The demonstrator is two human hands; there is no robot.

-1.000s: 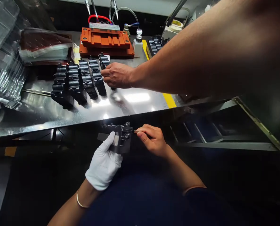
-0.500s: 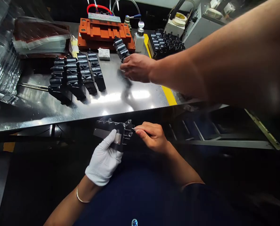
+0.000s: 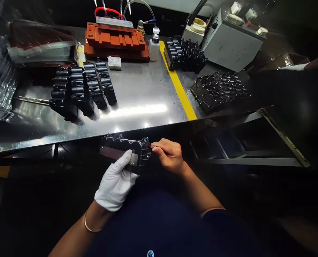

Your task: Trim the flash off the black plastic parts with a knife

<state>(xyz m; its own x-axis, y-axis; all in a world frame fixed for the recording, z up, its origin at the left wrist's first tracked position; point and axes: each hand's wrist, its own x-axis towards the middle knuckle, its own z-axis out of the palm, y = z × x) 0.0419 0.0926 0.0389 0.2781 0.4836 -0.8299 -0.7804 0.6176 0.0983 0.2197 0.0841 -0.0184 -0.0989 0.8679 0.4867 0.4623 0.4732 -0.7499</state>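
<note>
gloved left hand clamped on black housing, held in front of bench; bare right hand pinches thin tool at its end, likely edge work; next move seems to call for steady housing, light tip

We are in a factory workshop: our metal desk carries an orange fixture near a red hose, a yellow stripe and batches of similar black moulded parts.
</note>
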